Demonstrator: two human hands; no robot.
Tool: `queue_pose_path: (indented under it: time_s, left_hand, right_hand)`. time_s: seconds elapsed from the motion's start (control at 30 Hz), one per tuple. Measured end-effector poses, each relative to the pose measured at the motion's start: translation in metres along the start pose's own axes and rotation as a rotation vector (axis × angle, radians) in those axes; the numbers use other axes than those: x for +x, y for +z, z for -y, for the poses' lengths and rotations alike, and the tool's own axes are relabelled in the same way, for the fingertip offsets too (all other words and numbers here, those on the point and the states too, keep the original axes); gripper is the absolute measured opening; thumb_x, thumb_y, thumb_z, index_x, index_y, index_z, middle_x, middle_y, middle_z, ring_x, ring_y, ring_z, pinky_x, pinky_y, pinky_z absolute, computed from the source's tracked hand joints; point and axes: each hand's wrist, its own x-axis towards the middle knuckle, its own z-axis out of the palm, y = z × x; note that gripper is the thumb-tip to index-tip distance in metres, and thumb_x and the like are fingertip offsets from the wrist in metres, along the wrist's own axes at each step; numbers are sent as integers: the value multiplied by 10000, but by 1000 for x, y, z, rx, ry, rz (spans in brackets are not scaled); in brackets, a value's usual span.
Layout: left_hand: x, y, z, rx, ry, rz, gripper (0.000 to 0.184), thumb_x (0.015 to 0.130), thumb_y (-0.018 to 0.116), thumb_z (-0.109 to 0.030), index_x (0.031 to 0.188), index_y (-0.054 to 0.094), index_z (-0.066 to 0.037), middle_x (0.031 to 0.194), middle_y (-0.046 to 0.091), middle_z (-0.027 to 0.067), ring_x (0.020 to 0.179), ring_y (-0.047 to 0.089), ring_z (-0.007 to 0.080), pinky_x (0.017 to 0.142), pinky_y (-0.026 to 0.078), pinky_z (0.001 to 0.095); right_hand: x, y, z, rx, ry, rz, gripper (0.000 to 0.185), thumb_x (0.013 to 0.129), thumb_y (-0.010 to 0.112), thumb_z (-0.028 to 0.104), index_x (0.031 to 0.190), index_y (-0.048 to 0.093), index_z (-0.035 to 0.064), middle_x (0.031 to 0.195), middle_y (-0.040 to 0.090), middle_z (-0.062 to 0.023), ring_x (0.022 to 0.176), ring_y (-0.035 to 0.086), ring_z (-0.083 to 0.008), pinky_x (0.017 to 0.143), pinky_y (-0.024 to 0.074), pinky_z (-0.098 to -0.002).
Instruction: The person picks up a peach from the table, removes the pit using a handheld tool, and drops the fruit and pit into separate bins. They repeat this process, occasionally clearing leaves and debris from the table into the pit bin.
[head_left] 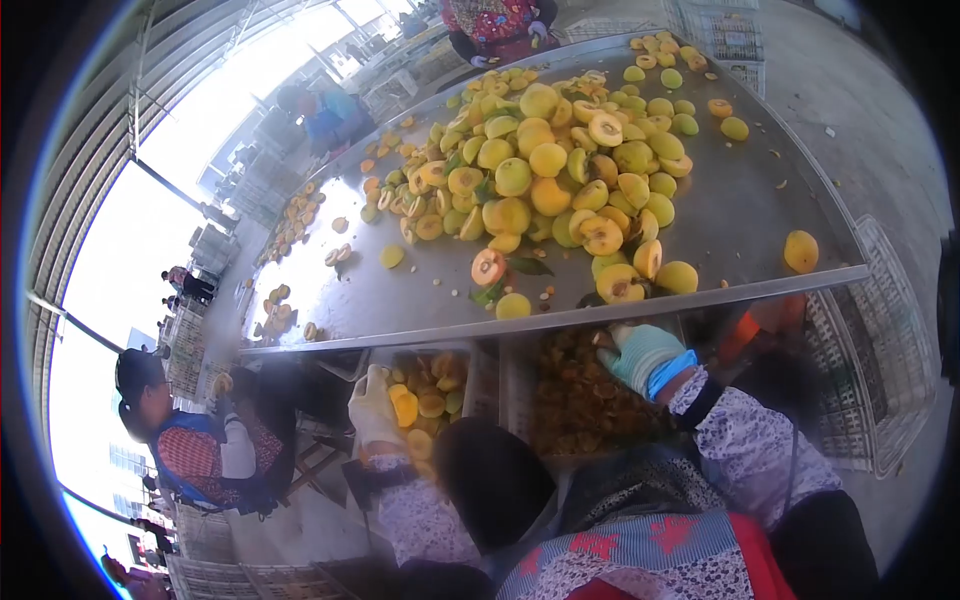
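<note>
My left hand [376, 408], in a pale glove, is low over a crate [483, 385] of halved yellow peaches [432, 404]. A bright orange peach half [403, 405] lies right beside its fingers; blur hides whether they grip it. My right hand [642, 356], in a pale green and white glove with a blue cuff, is above a container of brown scraps [580, 400], just below the table's near edge. Its fingers are curled around something small that I cannot make out. A large heap of whole and cut peaches [548, 160] covers the middle of the metal table [740, 215].
A raised rim [560, 328] runs along the table's near side. White plastic crates [870, 370] stand at the right. One person [200, 440] sits at the left holding a fruit piece; another person [500, 30] stands across the table. Loose peach halves [300, 220] lie at the table's left.
</note>
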Motion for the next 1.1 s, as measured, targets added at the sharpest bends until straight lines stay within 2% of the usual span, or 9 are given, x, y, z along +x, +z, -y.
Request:
queue_pose_path:
  time_s: [0.07, 0.2, 0.53, 0.6, 0.73, 0.8, 0.93, 1.03, 1.1]
  left_hand:
    - [13, 6, 0, 273, 225, -187, 399, 937, 635, -336, 1091, 684, 29, 1015, 699, 149, 926, 664, 228, 837, 519, 337]
    - [42, 91, -27, 513, 496, 3, 533, 938, 593, -444, 1304, 590, -58, 1217, 622, 265, 1142, 587, 414, 982, 458, 434]
    - [44, 224, -42, 948, 527, 660, 721, 814, 694, -446, 1392, 487, -67, 1264, 603, 223, 1167, 582, 387, 996, 459, 428]
    - [32, 220, -39, 965, 602, 568, 684, 797, 723, -398, 1360, 520, -67, 1283, 595, 223, 1170, 582, 381, 988, 469, 425]
    - [16, 201, -46, 664, 561, 680, 683, 779, 767, -380, 1338, 546, -58, 1252, 626, 215, 1161, 598, 376, 967, 475, 439]
    - [1, 200, -38, 327, 687, 413, 573, 832, 750, -351, 1280, 583, -36, 1119, 677, 174, 1026, 658, 278, 878, 510, 374]
    - [-62, 194, -55, -249, 424, 525, 417, 1003, 582, -326, 1254, 577, 8, 935, 650, 61, 834, 593, 105, 757, 485, 264]
    - [-92, 182, -66, -331, 265, 759, 472, 1051, 461, -388, 1287, 546, 11, 1032, 647, 86, 887, 609, 151, 789, 502, 291]
    - [-102, 187, -59, -832, 69, 750, 503, 1065, 385, -411, 1289, 529, 15, 1141, 620, 129, 963, 612, 199, 836, 519, 329]
  right_hand:
    - [5, -2, 18, -39, -5, 55, 437, 964, 523, 439, 931, 634, 18, 812, 672, -242, 824, 651, -430, 751, 514, -496]
    - [2, -6, 37, 20, -118, 100, 377, 965, 544, 406, 904, 607, 39, 765, 657, -246, 777, 649, -437, 721, 506, -507]
    - [13, -7, 30, 79, -126, 32, 338, 1004, 485, 382, 1011, 592, 61, 819, 675, -240, 842, 649, -448, 763, 502, -514]
    - [16, 0, 34, 174, -150, -52, 215, 919, 643, 239, 992, 599, 42, 827, 653, -223, 818, 637, -442, 721, 496, -472]
    - [23, 16, 30, 622, -294, -254, 191, 916, 654, 198, 981, 585, 31, 799, 637, -194, 743, 636, -378, 683, 495, -429]
    - [16, -17, 52, 569, -218, -233, 206, 971, 600, 217, 944, 561, 16, 708, 570, -138, 654, 589, -252, 643, 476, -386]
    - [26, -17, 52, 652, -251, -306, 197, 977, 600, 188, 946, 547, 1, 747, 596, -136, 662, 569, -259, 638, 463, -387]
    - [32, -8, 53, 728, -223, -286, 190, 988, 586, 189, 955, 544, 7, 729, 591, -159, 663, 579, -303, 633, 466, -395]
    - [38, 1, 50, 796, -179, -327, 219, 1007, 556, 227, 949, 546, 16, 735, 612, -201, 697, 617, -366, 634, 471, -420]
